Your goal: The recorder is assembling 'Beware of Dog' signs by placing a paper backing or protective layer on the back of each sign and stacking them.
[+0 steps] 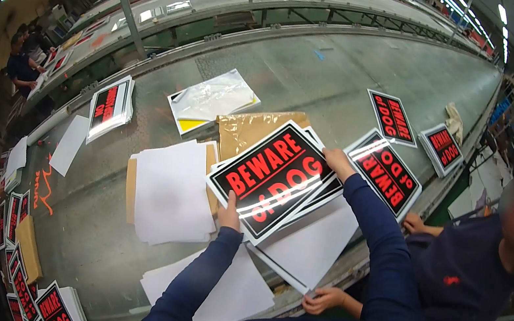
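Observation:
Black sign sheets with red lettering and a white border, the top sign glossy, are held tilted above the table. My left hand is closed on the lower left edge, thumb on the printed face. At the upper right edge, my right hand grips them, its fingers partly hidden. At least one more sign shows beneath the top one, slightly fanned out. Under and beside them lie a brown paper package and a stack of white sheets. Right of my right hand rests another stack of signs.
A person stands close at right, one hand at white sheets by the table edge. More signs lie at the far right, others at left. A plastic-covered stack sits behind the package.

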Action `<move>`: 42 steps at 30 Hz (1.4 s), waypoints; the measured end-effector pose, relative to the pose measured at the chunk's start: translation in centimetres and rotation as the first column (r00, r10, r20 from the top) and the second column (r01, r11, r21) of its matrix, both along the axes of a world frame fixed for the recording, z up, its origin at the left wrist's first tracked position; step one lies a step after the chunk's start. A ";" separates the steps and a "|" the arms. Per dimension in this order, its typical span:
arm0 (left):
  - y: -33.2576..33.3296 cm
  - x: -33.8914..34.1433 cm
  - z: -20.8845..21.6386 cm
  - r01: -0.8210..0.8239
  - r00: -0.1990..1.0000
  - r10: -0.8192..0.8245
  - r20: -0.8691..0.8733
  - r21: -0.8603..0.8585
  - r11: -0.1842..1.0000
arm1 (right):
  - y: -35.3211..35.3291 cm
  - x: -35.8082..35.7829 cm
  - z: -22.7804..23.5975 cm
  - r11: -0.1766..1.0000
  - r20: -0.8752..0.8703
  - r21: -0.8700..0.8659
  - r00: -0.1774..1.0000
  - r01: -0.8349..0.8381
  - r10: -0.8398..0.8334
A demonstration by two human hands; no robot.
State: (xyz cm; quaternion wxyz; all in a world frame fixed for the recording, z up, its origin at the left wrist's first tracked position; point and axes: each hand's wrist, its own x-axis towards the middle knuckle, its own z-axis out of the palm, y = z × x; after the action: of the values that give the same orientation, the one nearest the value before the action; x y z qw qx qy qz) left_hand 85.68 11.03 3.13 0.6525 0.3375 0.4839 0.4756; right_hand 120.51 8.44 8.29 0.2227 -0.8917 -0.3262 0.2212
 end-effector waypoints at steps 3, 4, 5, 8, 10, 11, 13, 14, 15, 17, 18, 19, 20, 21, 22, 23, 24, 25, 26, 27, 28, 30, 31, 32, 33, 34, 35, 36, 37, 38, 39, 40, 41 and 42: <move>3.4 4.8 -3.3 0.023 0.977 -0.014 -0.212 0.041 0.999 | 2.4 4.4 -1.0 0.999 0.071 0.027 0.997 -0.019 0.017; 5.1 5.7 -5.2 0.007 0.979 0.009 -0.205 0.078 0.997 | 4.2 4.8 -0.9 0.999 0.120 0.038 0.992 -0.037 0.033; 6.0 7.3 -4.5 -0.025 0.921 0.033 -0.389 0.024 0.999 | 4.9 5.6 -1.6 0.999 0.158 0.035 0.987 -0.033 0.026; 8.5 9.7 -6.3 -0.053 0.813 0.067 -0.578 0.042 0.998 | 8.2 6.8 -3.4 0.998 0.194 0.062 0.981 -0.013 0.001; 9.4 10.9 -6.1 -0.015 0.756 0.039 -0.654 0.041 0.999 | 9.6 7.9 -5.2 0.999 0.201 0.033 0.979 0.029 -0.035; 9.5 11.3 -5.9 0.000 0.772 0.036 -0.634 0.057 0.998 | 9.9 8.6 -5.8 0.999 0.184 0.018 0.982 0.046 -0.048; 10.1 10.7 -6.2 0.000 0.749 -0.023 -0.662 -0.034 0.999 | 10.9 9.1 -6.3 0.998 0.150 -0.057 0.989 -0.009 0.018; 10.3 10.8 -6.5 -0.003 0.753 -0.007 -0.658 -0.014 1.000 | 11.3 9.6 -6.2 0.996 0.180 -0.071 0.982 -0.045 0.057; 10.3 11.2 -7.0 0.004 0.757 -0.001 -0.653 0.004 1.000 | 11.4 10.3 -5.9 0.993 0.210 -0.090 0.974 -0.072 0.089; 10.2 12.1 -6.5 0.019 0.750 -0.043 -0.660 -0.042 0.999 | 11.3 11.2 -4.2 0.973 0.557 -0.218 0.808 -0.079 0.190; 10.8 10.7 -7.1 -0.008 0.764 0.007 -0.645 0.002 1.000 | 12.5 8.9 -1.5 0.987 0.546 -0.108 0.822 -0.120 0.160; 10.8 11.1 -7.3 0.005 0.793 0.021 -0.609 0.041 0.999 | 11.9 9.0 -0.1 0.983 0.580 0.015 0.803 -0.183 0.140; 11.0 11.1 -7.5 0.017 0.808 -0.011 -0.589 0.005 1.000 | 10.9 8.7 0.7 0.959 0.608 0.133 0.785 -0.249 0.120; 11.5 10.0 -7.9 -0.002 0.817 -0.014 -0.576 -0.027 1.000 | 10.1 6.8 2.3 0.910 0.343 0.264 0.913 -0.320 0.222; 11.9 9.3 -8.8 0.012 0.907 -0.038 -0.420 -0.065 0.998 | 8.2 5.5 1.9 0.884 0.194 0.339 0.943 -0.322 0.269; 13.4 8.5 -9.7 0.009 0.970 -0.028 -0.242 -0.079 0.997 | 7.6 4.0 2.3 0.841 0.059 0.431 0.940 -0.328 0.336; 15.6 6.3 -9.8 -0.020 0.994 0.000 -0.107 -0.190 0.982 | 6.5 0.6 2.8 0.853 0.035 0.426 0.948 -0.302 0.318; 15.1 6.9 -7.2 0.138 0.956 -0.089 0.281 -0.158 0.978 | 2.6 -1.4 2.4 0.891 0.011 0.389 0.968 -0.234 0.249; 11.5 10.0 -1.1 0.296 0.900 -0.176 0.399 -0.265 0.918 | -3.3 -0.7 0.9 0.944 0.087 0.308 0.992 -0.119 0.096; 13.9 6.0 -0.3 0.129 0.966 -0.124 0.227 -0.010 0.992 | -4.3 -4.0 0.8 0.950 0.150 0.295 0.987 -0.106 0.064; 9.4 8.1 5.7 0.093 0.977 -0.110 0.183 0.101 0.991 | -8.6 -4.3 -1.0 0.967 0.146 0.252 0.989 -0.030 -0.007; 5.8 5.7 9.1 -0.026 0.990 -0.009 0.137 0.255 0.967 | -12.7 -9.7 -3.1 0.965 0.343 0.179 0.907 0.192 -0.244; 3.8 3.3 10.2 0.057 0.994 -0.028 -0.105 0.288 0.956 | -14.0 -12.9 -3.7 0.967 0.327 0.163 0.913 0.198 -0.242; 1.5 1.2 10.7 0.105 0.989 -0.078 -0.128 0.225 0.969 | -14.4 -15.2 -4.3 0.985 0.373 0.131 0.915 0.112 -0.154; -0.9 -1.3 10.6 0.152 0.981 -0.130 -0.147 0.156 0.976 | -15.3 -17.3 -4.9 0.995 0.416 0.092 0.907 0.027 -0.063; -2.8 -4.1 9.3 0.210 0.958 -0.176 -0.225 0.140 0.968 | -16.3 -18.8 -5.0 0.995 0.417 0.096 0.907 0.018 -0.057; -4.7 -7.3 7.6 0.253 0.931 -0.206 -0.301 0.129 0.959 | -17.0 -20.4 -4.8 0.991 0.407 0.133 0.913 -0.032 -0.025; -7.0 -9.9 6.9 0.210 0.937 -0.183 -0.298 0.060 0.976 | -17.5 -21.9 -4.9 0.981 0.400 0.170 0.917 -0.089 0.014; -9.2 -12.2 5.9 0.153 0.945 -0.147 -0.292 -0.001 0.988 | -17.8 -22.8 -5.8 0.973 0.407 0.189 0.913 -0.130 0.043; -11.1 -15.2 3.8 0.120 0.922 -0.124 -0.367 -0.034 0.992 | -18.4 -23.3 -7.2 0.983 0.403 0.145 0.914 -0.117 0.049; -12.8 -18.0 2.1 0.064 0.893 -0.088 -0.441 -0.071 0.995 | -18.8 -23.8 -8.3 0.988 0.397 0.097 0.915 -0.121 0.073; -14.4 -19.7 2.0 0.029 0.868 -0.087 -0.490 -0.126 0.992 | -19.2 -23.9 -9.1 0.990 0.425 0.068 0.901 -0.123 0.083; -16.3 -21.5 1.8 -0.021 0.841 -0.084 -0.534 -0.188 0.982 | -19.5 -23.9 -9.7 0.990 0.451 0.037 0.886 -0.135 0.104; -17.6 -23.6 1.0 -0.040 0.850 -0.058 -0.523 -0.176 0.984 | -19.3 -24.0 -9.6 0.991 0.488 0.070 0.870 -0.113 0.065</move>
State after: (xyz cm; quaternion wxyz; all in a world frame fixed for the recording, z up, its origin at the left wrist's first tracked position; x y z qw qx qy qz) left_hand 62.11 -6.53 4.15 0.5252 0.3965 0.6833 0.3163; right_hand 96.47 -10.84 -1.33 0.1662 -0.8908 -0.4226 -0.0153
